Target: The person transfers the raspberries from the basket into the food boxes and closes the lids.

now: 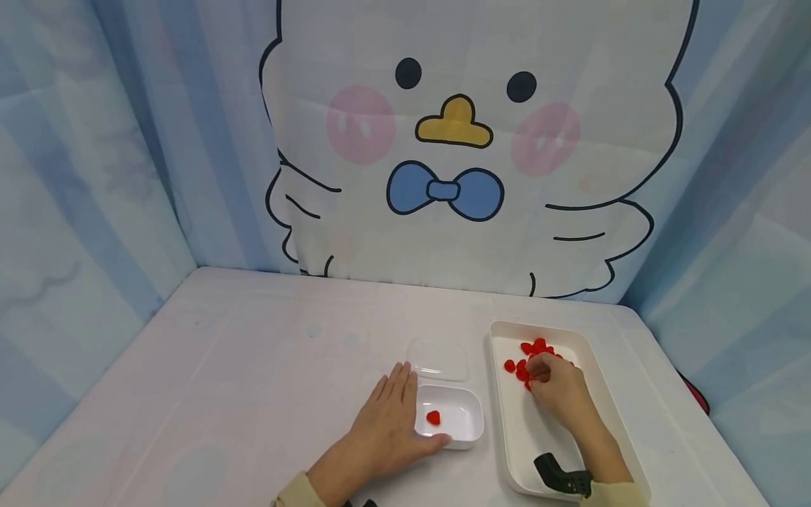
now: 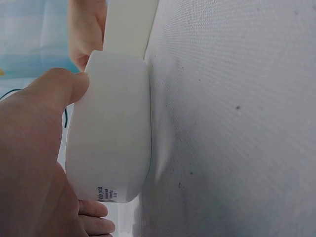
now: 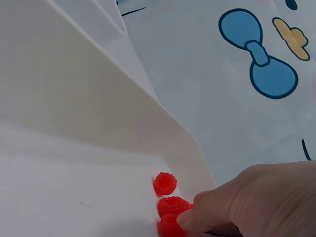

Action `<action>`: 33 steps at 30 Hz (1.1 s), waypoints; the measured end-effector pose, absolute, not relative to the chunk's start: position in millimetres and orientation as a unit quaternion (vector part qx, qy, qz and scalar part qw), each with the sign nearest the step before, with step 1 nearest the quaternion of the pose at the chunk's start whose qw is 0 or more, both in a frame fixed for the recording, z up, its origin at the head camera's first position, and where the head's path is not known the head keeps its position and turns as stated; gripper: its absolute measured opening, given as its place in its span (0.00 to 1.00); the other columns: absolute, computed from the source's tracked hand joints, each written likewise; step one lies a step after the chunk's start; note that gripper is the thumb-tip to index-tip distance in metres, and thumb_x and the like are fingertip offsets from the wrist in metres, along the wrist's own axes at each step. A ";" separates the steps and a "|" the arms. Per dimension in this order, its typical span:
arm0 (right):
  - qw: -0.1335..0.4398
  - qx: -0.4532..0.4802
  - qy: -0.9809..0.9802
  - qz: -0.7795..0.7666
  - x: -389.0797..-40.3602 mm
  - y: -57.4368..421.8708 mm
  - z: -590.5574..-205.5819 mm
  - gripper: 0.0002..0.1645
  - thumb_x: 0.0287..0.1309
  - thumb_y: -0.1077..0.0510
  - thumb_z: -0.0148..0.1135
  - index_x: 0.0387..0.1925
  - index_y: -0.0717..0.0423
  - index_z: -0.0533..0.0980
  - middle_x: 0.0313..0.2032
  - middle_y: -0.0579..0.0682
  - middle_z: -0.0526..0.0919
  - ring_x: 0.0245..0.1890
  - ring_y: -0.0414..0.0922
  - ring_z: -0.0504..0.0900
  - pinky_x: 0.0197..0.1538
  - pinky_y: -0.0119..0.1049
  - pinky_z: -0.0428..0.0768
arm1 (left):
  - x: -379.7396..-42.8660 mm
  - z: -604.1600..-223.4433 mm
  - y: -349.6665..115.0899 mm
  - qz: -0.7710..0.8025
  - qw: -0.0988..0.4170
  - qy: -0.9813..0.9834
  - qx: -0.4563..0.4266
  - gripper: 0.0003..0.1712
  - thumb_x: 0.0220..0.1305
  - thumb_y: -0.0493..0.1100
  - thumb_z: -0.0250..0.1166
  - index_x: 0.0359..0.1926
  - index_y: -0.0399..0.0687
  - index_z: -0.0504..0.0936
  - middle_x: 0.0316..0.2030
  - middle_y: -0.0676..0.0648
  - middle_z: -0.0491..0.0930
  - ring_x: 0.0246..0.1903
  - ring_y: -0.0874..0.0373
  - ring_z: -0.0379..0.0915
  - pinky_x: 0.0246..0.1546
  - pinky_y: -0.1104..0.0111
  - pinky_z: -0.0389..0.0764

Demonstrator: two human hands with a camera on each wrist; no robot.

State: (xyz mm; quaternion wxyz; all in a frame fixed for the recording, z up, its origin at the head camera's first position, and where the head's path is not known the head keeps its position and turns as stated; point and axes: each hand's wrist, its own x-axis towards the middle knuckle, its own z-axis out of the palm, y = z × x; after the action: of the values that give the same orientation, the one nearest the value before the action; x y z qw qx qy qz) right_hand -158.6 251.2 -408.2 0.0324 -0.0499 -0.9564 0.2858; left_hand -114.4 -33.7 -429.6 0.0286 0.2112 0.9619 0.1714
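My left hand (image 1: 389, 433) lies with straight fingers along the left side of a small white plastic box (image 1: 467, 415), its thumb across the front rim. One red raspberry (image 1: 434, 417) sits inside the box. In the left wrist view the thumb (image 2: 74, 89) touches the box's upper edge, and small printed text shows on the wall. Over the white tray (image 1: 529, 436), my right hand (image 1: 564, 394) reaches down into a cluster of raspberries (image 1: 538, 345). The right wrist view shows its fingertips pinching a raspberry (image 3: 170, 226), partly hidden by the fingers.
Behind the box lies a clear plastic lid (image 1: 437, 360). The tray's raised wall (image 3: 143, 94) runs around the raspberries. A printed curtain (image 1: 456, 239) hangs along the table's far edge, and black straps (image 1: 560, 475) cross the right wrist.
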 end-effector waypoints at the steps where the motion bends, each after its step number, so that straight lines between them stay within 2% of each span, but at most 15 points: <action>1: 0.032 -0.049 -0.956 0.286 -158.7 251.2 -407.8 0.14 0.51 0.71 0.64 0.43 0.66 0.79 0.41 0.62 0.84 0.39 0.51 0.80 0.49 0.48 0.85 | -114.4 -429.6 -33.9 0.171 0.029 0.962 0.212 0.62 0.57 0.78 0.56 0.74 0.33 0.55 0.75 0.36 0.56 0.76 0.45 0.50 0.75 0.53 0.57; 12: 0.050 -0.041 -0.958 0.280 -156.5 251.9 -406.7 0.12 0.54 0.71 0.62 0.42 0.66 0.79 0.39 0.61 0.84 0.38 0.51 0.81 0.48 0.48 0.86 | -115.0 -430.4 -33.3 0.173 0.035 0.962 0.210 0.63 0.56 0.78 0.56 0.74 0.34 0.55 0.75 0.36 0.55 0.76 0.45 0.49 0.75 0.52 0.57; 24: 0.014 -0.041 -0.959 0.281 -156.0 252.7 -407.2 0.12 0.52 0.69 0.66 0.41 0.64 0.79 0.38 0.58 0.83 0.36 0.47 0.80 0.44 0.44 0.86 | -115.1 -430.5 -33.8 0.170 0.035 0.963 0.208 0.62 0.56 0.78 0.56 0.74 0.33 0.55 0.75 0.36 0.55 0.76 0.45 0.49 0.75 0.52 0.58; 33: 0.013 -0.045 -0.960 0.278 -154.7 252.7 -406.7 0.13 0.50 0.68 0.67 0.40 0.63 0.79 0.38 0.57 0.83 0.36 0.47 0.80 0.45 0.44 0.86 | -115.4 -430.7 -34.0 0.178 0.036 0.961 0.208 0.63 0.56 0.78 0.56 0.74 0.34 0.55 0.75 0.36 0.55 0.76 0.45 0.50 0.75 0.52 0.58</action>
State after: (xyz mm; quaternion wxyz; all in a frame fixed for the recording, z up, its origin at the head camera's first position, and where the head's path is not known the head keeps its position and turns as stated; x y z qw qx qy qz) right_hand -154.7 252.7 -406.7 0.0135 -0.0453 -0.9596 0.2775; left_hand -115.4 -34.0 -430.7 0.0360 0.2076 0.9611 0.1783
